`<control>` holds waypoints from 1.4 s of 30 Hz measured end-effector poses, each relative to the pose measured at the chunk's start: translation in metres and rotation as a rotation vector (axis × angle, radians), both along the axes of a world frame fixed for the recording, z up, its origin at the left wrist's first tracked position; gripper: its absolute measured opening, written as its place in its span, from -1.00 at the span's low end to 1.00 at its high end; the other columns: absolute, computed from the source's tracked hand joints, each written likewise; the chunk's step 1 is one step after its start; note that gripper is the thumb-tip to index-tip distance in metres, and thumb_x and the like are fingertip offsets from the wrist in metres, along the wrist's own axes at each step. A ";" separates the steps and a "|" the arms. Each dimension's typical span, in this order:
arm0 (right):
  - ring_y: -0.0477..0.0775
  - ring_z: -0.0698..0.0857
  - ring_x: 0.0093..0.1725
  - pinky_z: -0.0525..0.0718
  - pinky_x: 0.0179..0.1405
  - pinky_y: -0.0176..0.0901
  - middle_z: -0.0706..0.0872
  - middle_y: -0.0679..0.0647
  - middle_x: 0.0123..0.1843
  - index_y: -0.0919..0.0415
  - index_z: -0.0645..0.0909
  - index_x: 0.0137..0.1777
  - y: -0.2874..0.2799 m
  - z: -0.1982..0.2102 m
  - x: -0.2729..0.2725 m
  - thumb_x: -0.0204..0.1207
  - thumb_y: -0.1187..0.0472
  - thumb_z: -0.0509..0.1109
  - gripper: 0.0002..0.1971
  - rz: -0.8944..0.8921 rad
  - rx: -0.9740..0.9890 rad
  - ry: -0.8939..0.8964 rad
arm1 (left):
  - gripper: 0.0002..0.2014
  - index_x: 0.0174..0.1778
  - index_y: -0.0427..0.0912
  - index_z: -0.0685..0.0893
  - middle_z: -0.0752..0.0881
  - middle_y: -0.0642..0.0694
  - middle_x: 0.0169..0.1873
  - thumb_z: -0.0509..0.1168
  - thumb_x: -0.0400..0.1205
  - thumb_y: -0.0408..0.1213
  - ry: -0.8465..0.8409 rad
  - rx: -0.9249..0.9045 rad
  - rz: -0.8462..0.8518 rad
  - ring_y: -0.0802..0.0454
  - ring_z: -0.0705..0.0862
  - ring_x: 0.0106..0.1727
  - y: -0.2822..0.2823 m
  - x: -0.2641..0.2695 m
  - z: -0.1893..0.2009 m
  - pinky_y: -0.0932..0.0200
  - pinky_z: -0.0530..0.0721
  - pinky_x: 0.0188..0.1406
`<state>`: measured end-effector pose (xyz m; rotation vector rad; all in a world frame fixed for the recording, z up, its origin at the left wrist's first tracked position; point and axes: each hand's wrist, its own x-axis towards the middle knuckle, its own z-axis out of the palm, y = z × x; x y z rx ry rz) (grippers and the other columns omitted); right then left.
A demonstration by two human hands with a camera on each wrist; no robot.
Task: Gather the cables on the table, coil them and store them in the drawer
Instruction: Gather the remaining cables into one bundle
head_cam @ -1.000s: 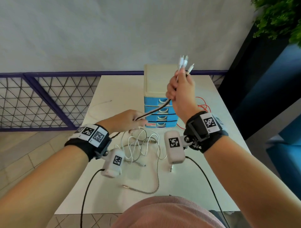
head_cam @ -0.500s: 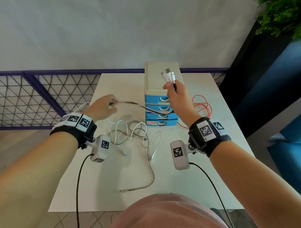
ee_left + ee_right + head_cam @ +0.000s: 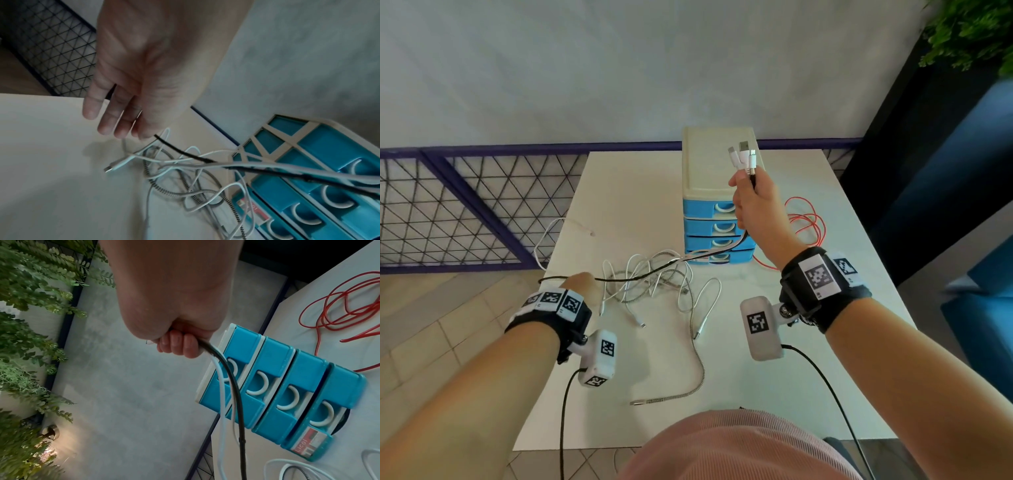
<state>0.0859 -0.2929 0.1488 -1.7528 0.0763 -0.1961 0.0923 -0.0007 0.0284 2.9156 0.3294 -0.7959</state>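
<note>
My right hand is raised in front of the cream-and-blue drawer unit and grips a bundle of cable ends; white plugs stick out above the fist. In the right wrist view the right hand is curled round a black cable and white ones. The black cable runs down-left to my left hand, low near the table's left edge. In the left wrist view the left hand points down with the black cable threaded through its fingers. All drawers look closed.
A tangle of white and braided cables lies mid-table; one braided end trails toward me. A red cable is heaped right of the drawer unit. A thin white cable loops over the left edge. A purple mesh fence stands at the left.
My left hand has slid outward along the black cable, then come down and nearer to me. The right hand lowered slightly with the plug bundle, then stayed put.
</note>
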 end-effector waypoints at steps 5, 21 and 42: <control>-0.13 0.29 -0.54 0.33 -0.63 -0.29 0.34 0.00 -0.43 0.12 0.45 -0.12 0.003 0.005 -0.001 0.75 0.13 0.07 -0.77 0.030 0.041 0.021 | -0.78 -0.02 -0.42 0.67 0.73 -0.35 0.03 0.31 0.56 -0.30 0.049 -0.022 -0.036 -0.25 0.69 0.07 0.000 -0.007 -0.026 0.04 0.59 -0.03; -0.11 0.24 -0.57 0.25 -0.63 -0.23 0.32 -0.02 -0.45 0.08 0.43 -0.16 0.026 -0.002 0.002 0.74 0.16 0.07 -0.77 0.068 0.058 0.004 | -0.68 0.25 -0.34 0.42 0.65 -0.27 0.12 0.23 0.57 -0.40 -0.152 0.071 -0.119 -0.25 0.66 0.14 -0.044 -0.007 0.025 -0.04 0.55 -0.01; -0.07 0.80 -0.29 0.71 -0.23 -0.22 0.77 0.15 -0.15 0.29 0.43 -0.01 0.039 0.014 0.009 0.77 0.24 0.03 -0.80 0.230 0.250 -0.007 | -0.78 -0.19 -0.28 0.68 0.70 -0.09 -0.44 0.43 0.54 -0.16 -0.678 -1.017 -0.307 0.20 0.64 -0.49 -0.105 0.009 0.201 0.25 0.68 -0.38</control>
